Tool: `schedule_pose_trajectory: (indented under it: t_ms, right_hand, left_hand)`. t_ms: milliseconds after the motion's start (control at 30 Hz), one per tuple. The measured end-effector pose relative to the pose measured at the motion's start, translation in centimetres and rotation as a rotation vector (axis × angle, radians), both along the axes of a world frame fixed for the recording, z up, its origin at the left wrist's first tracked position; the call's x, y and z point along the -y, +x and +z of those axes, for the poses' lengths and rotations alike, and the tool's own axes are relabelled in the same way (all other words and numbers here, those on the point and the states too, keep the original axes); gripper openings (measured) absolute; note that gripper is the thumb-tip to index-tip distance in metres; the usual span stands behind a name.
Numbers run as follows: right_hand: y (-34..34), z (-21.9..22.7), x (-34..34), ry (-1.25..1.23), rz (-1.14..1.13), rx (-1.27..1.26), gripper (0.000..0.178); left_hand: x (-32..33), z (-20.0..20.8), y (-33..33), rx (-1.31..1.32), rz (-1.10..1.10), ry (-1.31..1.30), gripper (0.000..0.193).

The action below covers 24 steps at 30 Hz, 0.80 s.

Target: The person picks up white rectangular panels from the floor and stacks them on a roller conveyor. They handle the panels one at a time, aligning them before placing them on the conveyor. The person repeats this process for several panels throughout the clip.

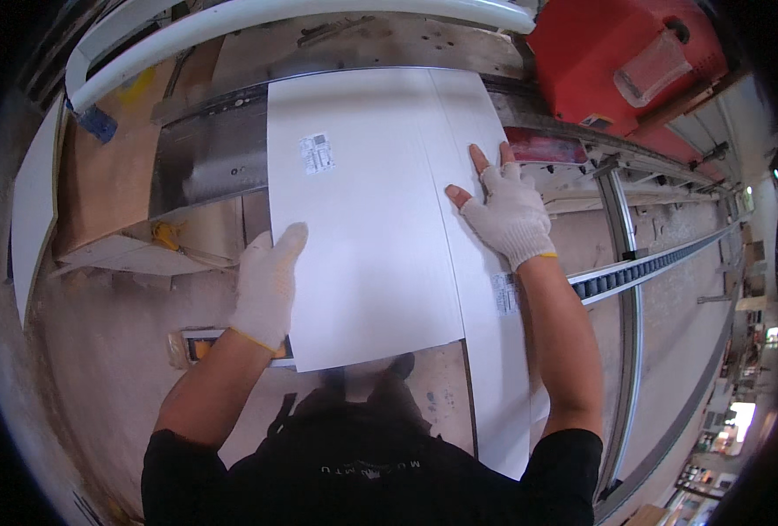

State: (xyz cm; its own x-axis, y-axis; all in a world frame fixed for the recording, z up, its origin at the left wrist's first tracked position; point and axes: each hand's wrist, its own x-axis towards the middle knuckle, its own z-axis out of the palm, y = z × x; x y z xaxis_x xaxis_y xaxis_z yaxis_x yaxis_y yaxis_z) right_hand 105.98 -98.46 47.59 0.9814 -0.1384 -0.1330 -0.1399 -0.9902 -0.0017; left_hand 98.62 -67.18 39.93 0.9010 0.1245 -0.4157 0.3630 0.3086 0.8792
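A wide white board [362, 219] lies in front of me, with a printed label near its upper left. Along its right side sits a longer, narrower white board [487, 368], also labelled, reaching back toward my body. My left hand [270, 285], in a white knit glove, grips the wide board's left edge. Its thumb rests on top, while the other fingers are hidden below. My right hand [507, 215], gloved with bare tips on some fingers, lies spread on the narrow board near its far right edge. A thin seam line runs between the two boards.
Dark metal machine bed [209, 158] supports the boards' far part. A white tubular rail [319, 16] crosses above it, and a red machine housing [625, 66] stands at the far right. To the right runs a roller track [652, 273]; a brown panel [104, 180] is at left.
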Motion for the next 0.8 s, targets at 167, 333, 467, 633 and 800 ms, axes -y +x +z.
schedule_pose_trajectory:
  t_ms: [167,333,467,633,800]
  right_hand:
    - [0.1,0.0,1.0,0.089,-0.004,-0.003,0.087]
    - [0.2,0.3,1.2,0.116,-0.022,-0.029,0.088]
    - [0.3,0.3,1.2,0.098,-0.034,-0.025,0.086]
    - [0.2,0.2,1.2,0.087,-0.021,0.001,0.088]
    - [0.3,-1.1,3.1,0.24,-0.026,0.035,0.087]
  left_hand:
    - [0.5,0.0,0.4,0.019,0.024,-0.082,0.039]
    - [0.0,0.0,0.6,0.017,-0.025,0.137,0.036]
    - [0.2,-0.3,0.3,0.042,0.047,0.02,0.034]
    - [0.2,-0.6,1.0,0.05,-0.021,0.184,0.036]
    - [0.3,-0.8,1.7,0.021,-0.031,0.052,0.039]
